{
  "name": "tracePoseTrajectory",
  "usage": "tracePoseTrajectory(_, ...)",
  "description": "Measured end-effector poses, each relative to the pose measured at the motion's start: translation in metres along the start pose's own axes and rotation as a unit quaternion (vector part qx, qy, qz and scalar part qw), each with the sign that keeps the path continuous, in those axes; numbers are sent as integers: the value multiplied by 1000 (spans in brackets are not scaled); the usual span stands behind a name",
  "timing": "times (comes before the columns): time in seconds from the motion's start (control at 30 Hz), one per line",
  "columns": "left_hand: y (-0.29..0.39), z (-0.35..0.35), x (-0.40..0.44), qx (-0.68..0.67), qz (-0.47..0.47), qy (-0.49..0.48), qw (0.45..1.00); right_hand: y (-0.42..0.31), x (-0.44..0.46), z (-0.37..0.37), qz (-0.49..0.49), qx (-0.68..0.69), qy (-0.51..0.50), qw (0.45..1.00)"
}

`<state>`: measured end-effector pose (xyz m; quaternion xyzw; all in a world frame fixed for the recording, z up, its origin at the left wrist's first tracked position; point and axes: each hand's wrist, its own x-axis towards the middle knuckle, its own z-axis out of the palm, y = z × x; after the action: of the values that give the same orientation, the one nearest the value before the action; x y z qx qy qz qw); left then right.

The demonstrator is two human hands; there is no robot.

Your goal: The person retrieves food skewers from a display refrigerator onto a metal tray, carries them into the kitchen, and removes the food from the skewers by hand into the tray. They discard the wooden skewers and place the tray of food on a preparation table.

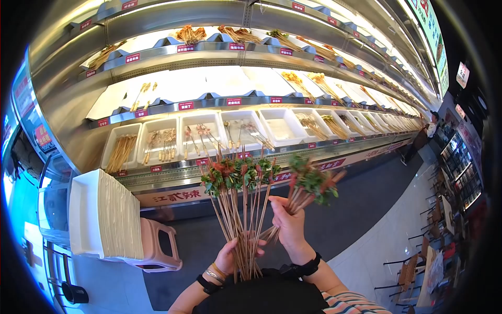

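Observation:
A large bunch of bamboo skewers [238, 209], tipped with green leaves and reddish pieces, stands fanned out in front of my body. My left hand [230, 256] is closed round its sticks low down. My right hand [290, 222] is raised beside it, closed on a smaller bundle of skewers [308, 188] with the same leafy green and red tips. That bundle tilts to the upper right and its top is slightly blurred. The lower ends of its sticks reach toward the big bunch near my left hand; whether they touch cannot be told.
Ahead is a lit display rack with white trays [282, 128] of skewers and red labels. At left, stacked white trays [104, 214] rest on a pink stool [159, 246]. A person [424, 135] stands far right, beyond a dark floor mat [361, 204]. Tables and chairs [410, 272] line the right.

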<state>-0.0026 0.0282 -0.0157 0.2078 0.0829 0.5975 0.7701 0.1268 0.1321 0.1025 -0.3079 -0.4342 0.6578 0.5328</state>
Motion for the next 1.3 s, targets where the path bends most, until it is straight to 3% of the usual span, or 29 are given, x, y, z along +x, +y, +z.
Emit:
tracePoseTrajectory(0.1, 2, 6, 1, 4, -5, 15, 1000, 6, -3, 13, 53, -79, 9, 995)
tracePoseTrajectory(0.23, 3, 11, 3, 81, -15, 49, 995, 24, 3, 15, -24, -149, -20, 988)
tracePoseTrajectory(0.33, 3, 10, 4, 75, -4, 37, 997, 27, 6, 13, 22, -93, 0, 995)
tracePoseTrajectory(0.4, 5, 9, 2, 58, 4, 40, 998, 30, 5, 6, 65, 50, -38, 996)
tracePoseTrajectory(0.57, 5, -2, -2, 8, 18, 44, 999, 34, 4, 1, 61, 129, -50, 988)
tracePoseTrajectory(0.97, 5, 4, -3, 14, 8, 41, 999, 28, 0, 9, 21, 47, -19, 999)
tracePoseTrajectory(1.03, 5, 7, -2, 32, 1, 40, 999, 32, 3, 4, 51, 24, -4, 998)
tracePoseTrajectory(1.3, 6, 25, 0, 120, -5, 33, 992, 20, 1, 22, 12, -45, -13, 999)
